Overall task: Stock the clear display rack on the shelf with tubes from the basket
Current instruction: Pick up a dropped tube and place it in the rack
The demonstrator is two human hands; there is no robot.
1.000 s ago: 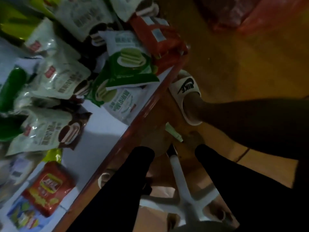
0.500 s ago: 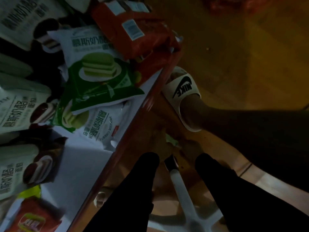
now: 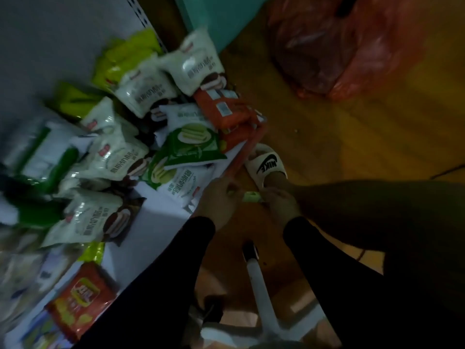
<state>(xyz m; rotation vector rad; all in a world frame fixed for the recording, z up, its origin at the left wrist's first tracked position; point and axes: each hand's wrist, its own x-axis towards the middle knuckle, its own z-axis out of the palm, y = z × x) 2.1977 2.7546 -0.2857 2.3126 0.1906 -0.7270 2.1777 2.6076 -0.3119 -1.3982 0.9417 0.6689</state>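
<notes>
A small pale green tube (image 3: 251, 197) hangs level between my two hands, just off the shelf's red front edge (image 3: 247, 152). My left hand (image 3: 219, 201) pinches one end of it. My right hand (image 3: 281, 206) pinches the other end. Both arms are in black sleeves. Neither the clear display rack nor the basket is in view. The scene is dim and partly blurred.
The white shelf (image 3: 161, 212) carries several snack packets: white ones, a green one (image 3: 193, 144), orange ones (image 3: 224, 112) and a red one (image 3: 80, 298). On the wooden floor are a red plastic bag (image 3: 352, 46), my slippered foot (image 3: 266, 165) and a white chair base (image 3: 261, 298).
Both hands have risen from low by the floor to the shelf's edge, bringing the green tube up with them. The view has swung upward, revealing more of the shelf's back.
</notes>
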